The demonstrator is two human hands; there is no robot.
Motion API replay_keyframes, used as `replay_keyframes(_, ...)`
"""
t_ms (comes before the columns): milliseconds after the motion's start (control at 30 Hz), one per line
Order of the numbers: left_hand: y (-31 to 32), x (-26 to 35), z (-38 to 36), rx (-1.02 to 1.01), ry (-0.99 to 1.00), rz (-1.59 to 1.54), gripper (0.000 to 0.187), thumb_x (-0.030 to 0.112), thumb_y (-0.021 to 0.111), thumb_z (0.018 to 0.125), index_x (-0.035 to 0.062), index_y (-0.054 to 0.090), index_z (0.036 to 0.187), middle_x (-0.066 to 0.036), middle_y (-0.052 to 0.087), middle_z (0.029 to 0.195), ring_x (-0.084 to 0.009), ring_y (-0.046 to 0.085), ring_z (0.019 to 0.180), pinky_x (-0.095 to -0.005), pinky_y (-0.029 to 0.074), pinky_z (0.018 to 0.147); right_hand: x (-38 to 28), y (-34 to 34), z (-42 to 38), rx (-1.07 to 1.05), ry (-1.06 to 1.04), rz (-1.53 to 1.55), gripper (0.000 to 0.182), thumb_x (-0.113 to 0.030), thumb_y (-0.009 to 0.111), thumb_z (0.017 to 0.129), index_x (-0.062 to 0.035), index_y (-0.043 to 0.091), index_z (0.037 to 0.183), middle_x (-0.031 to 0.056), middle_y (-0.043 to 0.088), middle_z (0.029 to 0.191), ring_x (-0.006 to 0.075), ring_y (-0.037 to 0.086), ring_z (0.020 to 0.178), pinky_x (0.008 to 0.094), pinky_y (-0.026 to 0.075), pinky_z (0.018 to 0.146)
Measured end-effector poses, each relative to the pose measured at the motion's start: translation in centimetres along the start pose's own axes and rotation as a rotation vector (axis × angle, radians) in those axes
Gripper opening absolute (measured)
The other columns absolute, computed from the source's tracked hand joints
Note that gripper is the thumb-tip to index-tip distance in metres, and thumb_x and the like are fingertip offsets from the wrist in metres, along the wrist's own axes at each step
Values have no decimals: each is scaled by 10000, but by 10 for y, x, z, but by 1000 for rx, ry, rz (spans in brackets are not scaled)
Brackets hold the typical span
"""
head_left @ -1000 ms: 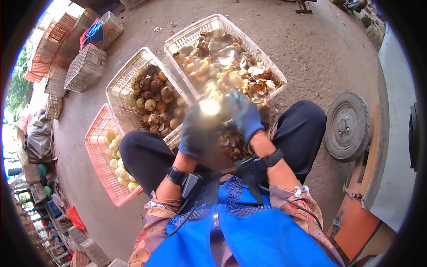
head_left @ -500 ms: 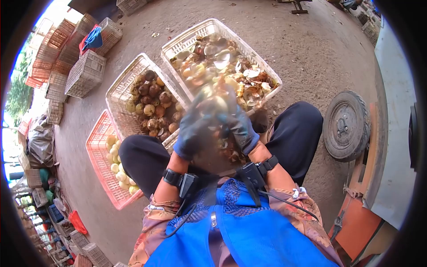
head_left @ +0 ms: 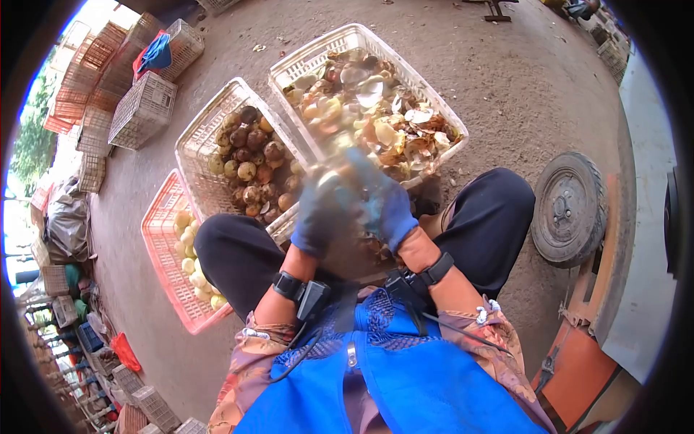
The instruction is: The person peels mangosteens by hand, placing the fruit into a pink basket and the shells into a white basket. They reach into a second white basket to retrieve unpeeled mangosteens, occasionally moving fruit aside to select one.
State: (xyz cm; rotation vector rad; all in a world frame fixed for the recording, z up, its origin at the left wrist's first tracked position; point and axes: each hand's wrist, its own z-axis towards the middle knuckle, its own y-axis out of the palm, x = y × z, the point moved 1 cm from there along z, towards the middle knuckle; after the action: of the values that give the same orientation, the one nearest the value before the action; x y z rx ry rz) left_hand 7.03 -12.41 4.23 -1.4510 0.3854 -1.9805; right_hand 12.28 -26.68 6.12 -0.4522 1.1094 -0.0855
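Note:
My left hand point(head_left: 316, 215), in a blue glove, is closed around a pale round fruit point(head_left: 331, 181), its outline blurred. Close beside it, my right hand point(head_left: 384, 202) in a matching glove has its fingers curled in toward the fruit; whatever it grips is lost in the blur. Just beyond both hands stands a white crate point(head_left: 426, 90) heaped with peelings point(head_left: 387, 134). To the left, another white crate point(head_left: 189, 155) holds brown-skinned round fruits point(head_left: 256, 148). A pink crate point(head_left: 160, 246) by my left knee contains pale peeled fruits point(head_left: 189, 249).
A wheel point(head_left: 570, 210) and an orange-and-grey metal frame point(head_left: 578, 362) stand to my right. Stacked crates point(head_left: 141, 108) with a blue cloth point(head_left: 155, 54) are at the far left. Bare ground point(head_left: 499, 94) with scraps lies beyond the crates.
The view has shifted slightly, so the crates appear a little higher and the wheel lower. Both hands stay together, with the right hand turned somewhat and the pale fruit now nearer the left fingers.

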Motion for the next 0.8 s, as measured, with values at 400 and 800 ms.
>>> replay_keyframes(400,18,-36,-25,8,-357,-589,401,288,588,895,54,544,1218,-115,616,1148,-233,603,1043,-398,488,956,49,-24,20,16,462,-53,217,-237,579,887,-84,662,1016,201,668,964,347,650,832,395,528,732)
replay_keyframes(800,-7,-8,-13,-96,-107,10,300,307,549,951,73,580,1137,-67,631,1074,-195,593,985,-339,482,878,6,-1,-13,-14,-115,52,360,-122,610,854,-56,589,1207,198,651,1029,356,643,871,395,531,768)
